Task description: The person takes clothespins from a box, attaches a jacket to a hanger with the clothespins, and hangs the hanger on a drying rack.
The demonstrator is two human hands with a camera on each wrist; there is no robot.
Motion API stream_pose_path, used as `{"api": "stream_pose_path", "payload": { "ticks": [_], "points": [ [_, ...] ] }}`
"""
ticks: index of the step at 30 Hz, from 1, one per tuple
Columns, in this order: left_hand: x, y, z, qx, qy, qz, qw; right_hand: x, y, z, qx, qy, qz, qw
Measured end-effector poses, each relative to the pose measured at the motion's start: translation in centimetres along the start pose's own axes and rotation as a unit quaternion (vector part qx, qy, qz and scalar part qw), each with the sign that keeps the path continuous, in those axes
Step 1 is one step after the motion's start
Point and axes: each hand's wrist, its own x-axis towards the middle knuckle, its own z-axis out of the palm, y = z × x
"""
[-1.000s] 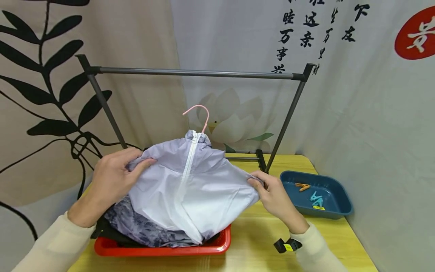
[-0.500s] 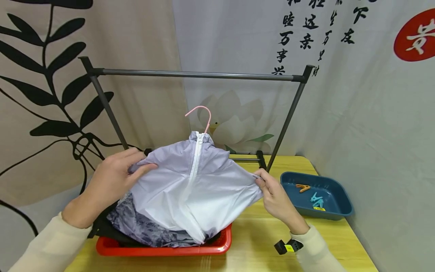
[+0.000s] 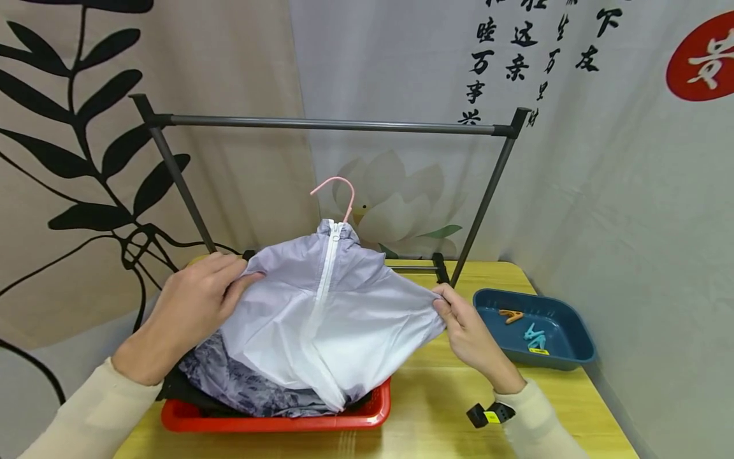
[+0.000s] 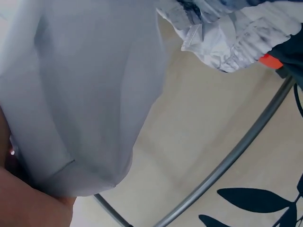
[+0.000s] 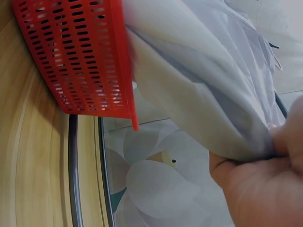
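Head view: left hand (image 3: 197, 296) and right hand (image 3: 467, 328) each pinch the pale jacket (image 3: 355, 306) spread between them; pink hanger (image 3: 352, 194) already showing at the collar; the rack bar (image 3: 344, 123), above both grips, not yet hooked.

At the centre of the head view, the jacket (image 3: 367, 319) fades from pale lilac at its collar to white lower down, with a white zip (image 3: 325, 274); the hanger (image 3: 349, 191) above is pink. Lower left of centre, mottled grey-purple fabric (image 3: 241, 382) shows above a red basket (image 3: 275, 426). At right, a dark blue tray (image 3: 564, 328) bears orange (image 3: 510, 316) and turquoise clips (image 3: 534, 336). The table (image 3: 436, 408) is yellow with wood grain, the sleeves (image 3: 97, 408) cream. Black leaves (image 3: 92, 215) pattern the beige curtain (image 3: 241, 185) at upper left; a red disc (image 3: 682, 60) marks the upper right.
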Motion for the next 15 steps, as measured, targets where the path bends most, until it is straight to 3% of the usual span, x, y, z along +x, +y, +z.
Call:
{"api": "stream_pose_path", "payload": {
  "ticks": [8, 15],
  "points": [
    [-0.4, -0.1, 0.2, 0.021, 0.017, 0.003, 0.9996, -0.6, 0.7, -1.1, -0.023, 0.02, 0.017, 0.9994],
    [-0.7, -0.4, 0.3, 0.001, 0.024, -0.007, 0.9997, -0.9, 1.6, -3.9, -0.136, 0.028, 0.011, 0.9903]
  ]
}}
